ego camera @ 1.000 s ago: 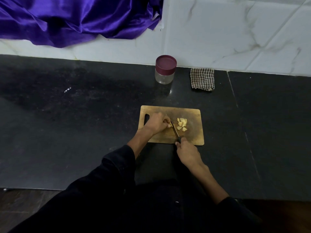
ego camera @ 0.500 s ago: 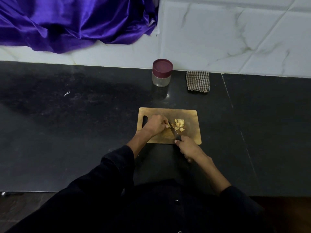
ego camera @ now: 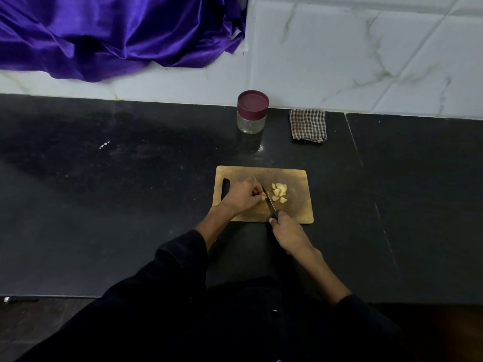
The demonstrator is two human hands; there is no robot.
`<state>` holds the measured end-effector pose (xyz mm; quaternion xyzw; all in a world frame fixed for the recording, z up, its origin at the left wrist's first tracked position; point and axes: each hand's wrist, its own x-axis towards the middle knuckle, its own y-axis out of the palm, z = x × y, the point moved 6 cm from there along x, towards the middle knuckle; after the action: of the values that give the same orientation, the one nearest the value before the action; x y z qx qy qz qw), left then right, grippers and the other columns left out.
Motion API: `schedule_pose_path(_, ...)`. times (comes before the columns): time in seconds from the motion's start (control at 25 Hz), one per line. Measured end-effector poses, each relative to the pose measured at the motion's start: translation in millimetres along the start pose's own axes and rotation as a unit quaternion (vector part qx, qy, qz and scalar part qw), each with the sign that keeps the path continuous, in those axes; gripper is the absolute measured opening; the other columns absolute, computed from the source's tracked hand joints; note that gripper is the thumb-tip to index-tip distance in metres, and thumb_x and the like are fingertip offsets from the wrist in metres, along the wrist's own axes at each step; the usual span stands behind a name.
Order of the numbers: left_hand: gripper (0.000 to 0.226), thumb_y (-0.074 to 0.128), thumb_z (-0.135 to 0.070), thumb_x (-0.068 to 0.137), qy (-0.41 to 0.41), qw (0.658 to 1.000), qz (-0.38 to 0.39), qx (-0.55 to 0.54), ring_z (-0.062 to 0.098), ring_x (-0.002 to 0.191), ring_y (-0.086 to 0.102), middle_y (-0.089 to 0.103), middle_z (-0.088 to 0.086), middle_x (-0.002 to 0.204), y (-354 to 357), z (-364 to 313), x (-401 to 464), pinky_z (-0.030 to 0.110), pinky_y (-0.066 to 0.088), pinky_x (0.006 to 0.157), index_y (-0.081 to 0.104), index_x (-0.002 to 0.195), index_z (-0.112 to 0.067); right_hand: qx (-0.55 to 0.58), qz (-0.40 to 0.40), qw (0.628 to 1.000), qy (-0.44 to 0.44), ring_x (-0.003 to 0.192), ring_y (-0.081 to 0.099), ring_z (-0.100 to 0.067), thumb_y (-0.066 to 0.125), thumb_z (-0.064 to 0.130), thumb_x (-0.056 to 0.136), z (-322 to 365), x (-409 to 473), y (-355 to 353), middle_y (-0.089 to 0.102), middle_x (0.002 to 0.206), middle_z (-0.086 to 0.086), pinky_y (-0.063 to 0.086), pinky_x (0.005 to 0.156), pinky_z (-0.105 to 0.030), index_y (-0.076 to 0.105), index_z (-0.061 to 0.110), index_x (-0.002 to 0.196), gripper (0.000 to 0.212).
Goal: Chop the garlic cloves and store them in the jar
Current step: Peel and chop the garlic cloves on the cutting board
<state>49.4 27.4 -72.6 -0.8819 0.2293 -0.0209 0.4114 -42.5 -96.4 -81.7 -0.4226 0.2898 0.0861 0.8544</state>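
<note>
A wooden cutting board [ego camera: 298,207] lies on the black counter. Several pale cut garlic pieces [ego camera: 279,192] sit in a small heap near its middle. My left hand [ego camera: 243,195] rests on the board with curled fingers pinching a garlic clove [ego camera: 262,196] against the wood. My right hand [ego camera: 286,232] grips the dark handle of a knife [ego camera: 268,198], whose blade slants up across the board between the clove and the heap. A clear jar [ego camera: 252,112] with a maroon lid on stands behind the board near the wall.
A folded checked cloth [ego camera: 308,125] lies right of the jar against the white tiled wall. Purple satin fabric [ego camera: 117,35] drapes over the ledge at the back left. The black counter [ego camera: 104,205] stretches to both sides; its front edge runs near my body.
The camera view shifted slightly. The knife blade stays beside the clove, with both hands keeping the same hold; the heap of pieces looks the same.
</note>
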Motion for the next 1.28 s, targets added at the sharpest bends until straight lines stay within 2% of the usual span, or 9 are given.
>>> schedule_pose_path(0.16,0.019,0.075,-0.019,0.080,-0.006,1.000,-0.013,-0.007,0.011,0.083,0.059,0.065,0.001,0.095,1.3,2.0,-0.5,0.029,0.052,0.080,0.068,0.096,-0.014,0.002,0.004,1.000,0.004,0.098,0.063,-0.027,0.042,0.033,0.105,-0.2,0.8,1.0,0.061,0.107,-0.009,0.055,0.088,-0.050,0.053,0.013,0.114,0.024)
schedule_pose_path(0.32,0.012,0.071,-0.015,0.083,-0.013,0.999,-0.030,-0.002,0.015,0.089,0.059,0.066,0.005,0.099,3.0,1.5,-0.2,0.033,0.051,0.085,0.069,0.094,-0.010,0.007,0.003,1.000,0.004,0.093,0.061,-0.024,0.041,0.033,0.106,-1.5,0.7,0.3,0.056,0.099,-0.004,0.056,0.084,-0.047,0.051,0.016,0.110,0.021)
schedule_pose_path(0.44,0.010,0.068,-0.013,0.085,-0.016,1.000,-0.025,0.006,0.017,0.094,0.060,0.064,0.006,0.105,2.0,-0.2,-0.4,0.034,0.050,0.088,0.070,0.093,-0.009,0.064,0.012,0.998,0.021,0.076,0.056,-0.019,0.040,0.035,0.106,-5.4,1.5,2.5,0.053,0.094,-0.004,0.052,0.058,-0.036,0.048,0.017,0.110,0.019)
schedule_pose_path(0.56,0.009,0.070,-0.012,0.083,-0.010,0.999,-0.036,0.000,0.015,0.093,0.060,0.064,0.005,0.104,1.1,-0.6,-1.5,0.034,0.051,0.087,0.070,0.092,-0.009,0.085,0.013,0.996,0.021,0.066,0.048,-0.014,0.040,0.035,0.106,-8.2,2.1,2.7,0.050,0.086,-0.002,0.047,0.055,-0.033,0.050,0.015,0.110,0.023)
schedule_pose_path(0.72,0.014,0.072,-0.012,0.082,-0.017,0.999,-0.039,-0.019,0.016,0.090,0.061,0.066,0.005,0.099,-0.3,0.9,-2.2,0.034,0.053,0.085,0.070,0.095,-0.009,0.173,0.018,0.984,0.029,0.052,0.046,-0.014,0.041,0.034,0.105,-12.0,-2.5,0.0,0.049,0.076,-0.003,0.036,0.039,-0.026,0.051,0.022,0.101,0.016)
schedule_pose_path(0.88,0.020,0.073,-0.013,0.081,-0.025,0.998,-0.039,-0.039,0.013,0.090,0.061,0.067,0.004,0.097,-2.9,0.8,-3.5,0.029,0.052,0.085,0.068,0.100,-0.010,0.227,0.009,0.973,0.040,0.047,0.042,-0.012,0.043,0.034,0.105,-14.9,-5.8,-5.5,0.046,0.067,-0.001,0.034,0.039,-0.027,0.052,0.023,0.110,0.016)
schedule_pose_path(1.04,0.019,0.072,-0.011,0.082,-0.041,0.997,-0.036,-0.057,0.010,0.088,0.061,0.066,0.001,0.094,-4.4,1.3,-4.7,0.025,0.052,0.083,0.066,0.099,-0.011,0.198,-0.002,0.980,0.015,0.055,0.045,-0.012,0.042,0.034,0.105,-8.7,-7.7,-10.1,0.048,0.072,0.001,0.037,0.043,-0.027,0.053,0.022,0.112,0.018)
schedule_pose_path(1.2,0.018,0.073,-0.011,0.081,-0.041,0.997,-0.038,-0.060,0.012,0.088,0.063,0.068,0.004,0.094,-3.8,2.4,-4.2,0.027,0.053,0.083,0.067,0.098,-0.010,0.058,-0.037,0.997,-0.042,0.085,0.058,-0.016,0.043,0.032,0.105,7.8,-6.5,-11.7,0.059,0.095,-0.001,0.048,0.071,-0.035,0.054,0.016,0.115,0.021)
schedule_pose_path(1.28,0.019,0.072,-0.010,0.081,-0.045,0.996,-0.035,-0.065,0.011,0.087,0.062,0.067,0.004,0.095,-3.4,3.2,-4.3,0.025,0.052,0.083,0.066,0.099,-0.010,0.006,-0.052,0.997,-0.056,0.092,0.061,-0.019,0.044,0.032,0.105,12.8,-5.8,-11.7,0.061,0.101,-0.004,0.052,0.077,-0.039,0.053,0.016,0.115,0.021)
